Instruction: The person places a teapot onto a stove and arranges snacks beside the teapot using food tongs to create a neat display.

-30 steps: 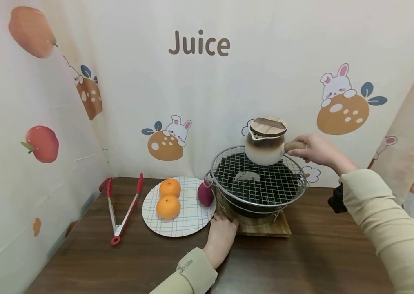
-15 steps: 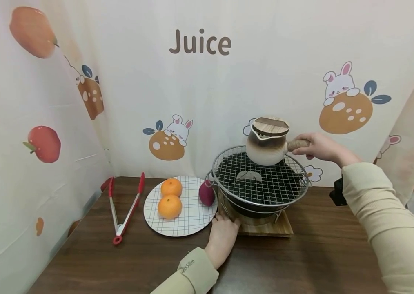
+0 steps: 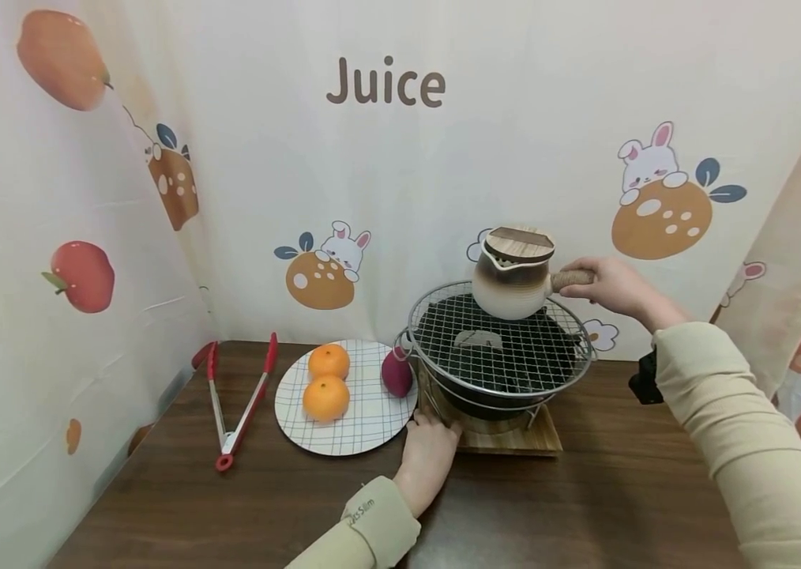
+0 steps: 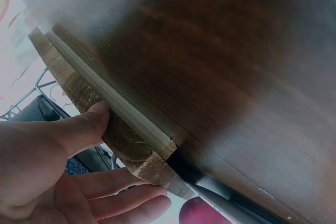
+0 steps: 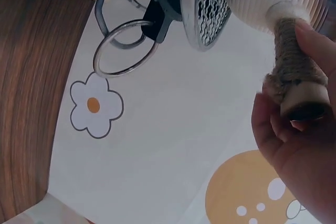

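My right hand (image 3: 614, 286) grips the twine-wrapped side handle (image 5: 290, 51) of a small brown-and-cream teapot (image 3: 510, 291) with a wooden lid (image 3: 520, 243). The pot is upright at the back of the round wire grill rack (image 3: 507, 371); whether it touches the mesh cannot be told. Under the rack sits a black tabletop stove on a square wooden board (image 3: 514, 444). At the board's front left corner, my left hand (image 3: 430, 454) holds it, thumb (image 4: 97, 116) on one edge and fingers round the other side.
Left of the stove, a checked plate (image 3: 365, 431) bears two oranges (image 3: 326, 397) and a purple-red fruit or vegetable (image 3: 396, 374), partly behind the rack's ring handle. Red-handled tongs (image 3: 228, 427) lie spread farther left. A printed curtain (image 3: 400, 182) stands close behind the table.
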`<state>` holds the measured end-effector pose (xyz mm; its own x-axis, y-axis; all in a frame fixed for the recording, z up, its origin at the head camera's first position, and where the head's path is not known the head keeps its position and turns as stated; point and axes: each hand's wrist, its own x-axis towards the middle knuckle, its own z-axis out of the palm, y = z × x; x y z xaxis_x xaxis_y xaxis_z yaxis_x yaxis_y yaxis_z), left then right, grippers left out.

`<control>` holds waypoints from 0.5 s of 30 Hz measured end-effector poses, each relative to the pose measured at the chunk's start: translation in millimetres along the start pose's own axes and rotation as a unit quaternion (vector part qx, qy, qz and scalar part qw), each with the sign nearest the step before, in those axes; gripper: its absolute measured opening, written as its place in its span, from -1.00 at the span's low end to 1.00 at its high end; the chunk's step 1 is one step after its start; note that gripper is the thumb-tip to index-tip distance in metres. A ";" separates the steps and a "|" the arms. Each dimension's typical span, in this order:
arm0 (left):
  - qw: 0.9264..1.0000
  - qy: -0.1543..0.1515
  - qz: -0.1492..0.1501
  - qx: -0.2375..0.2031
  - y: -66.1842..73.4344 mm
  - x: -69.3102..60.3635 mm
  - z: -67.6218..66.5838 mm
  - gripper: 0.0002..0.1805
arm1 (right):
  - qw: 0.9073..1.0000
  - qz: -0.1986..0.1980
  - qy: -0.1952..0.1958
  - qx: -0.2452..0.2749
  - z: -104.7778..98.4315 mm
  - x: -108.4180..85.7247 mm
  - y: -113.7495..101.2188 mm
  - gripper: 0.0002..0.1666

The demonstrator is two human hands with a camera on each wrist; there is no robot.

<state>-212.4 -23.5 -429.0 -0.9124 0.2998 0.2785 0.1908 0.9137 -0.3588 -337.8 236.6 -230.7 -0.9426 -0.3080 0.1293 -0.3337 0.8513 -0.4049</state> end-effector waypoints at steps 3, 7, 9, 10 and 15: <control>1.000 0.000 -0.002 -0.001 -0.1 0.1 0.0 -0.70 | 1.000 0.016 0.013 0.005 -0.6 -1.9 -5.5 -0.31; 1.000 0.001 0.002 0.003 -0.3 -0.3 0.5 -0.71 | 0.998 0.035 0.043 0.014 -1.9 -7.2 -11.9 -0.11; 1.000 -0.001 0.003 0.005 -0.7 -0.5 0.2 -0.72 | 0.997 0.043 0.065 0.015 -1.7 -11.1 -15.6 -0.05; 1.000 0.000 0.004 0.006 -0.8 -0.7 0.2 -0.72 | 0.996 0.047 0.078 0.016 -1.4 -13.1 -17.2 -0.04; 1.000 0.008 0.002 0.005 -0.8 -1.9 0.4 -0.75 | 0.988 0.060 0.142 0.025 3.6 -26.7 -22.5 -0.04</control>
<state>-210.9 -24.9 -429.6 -0.9054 0.3088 0.2913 0.1913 0.9094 -0.3694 -305.1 224.2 -228.4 -0.9440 -0.0688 0.3228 -0.2250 0.8498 -0.4767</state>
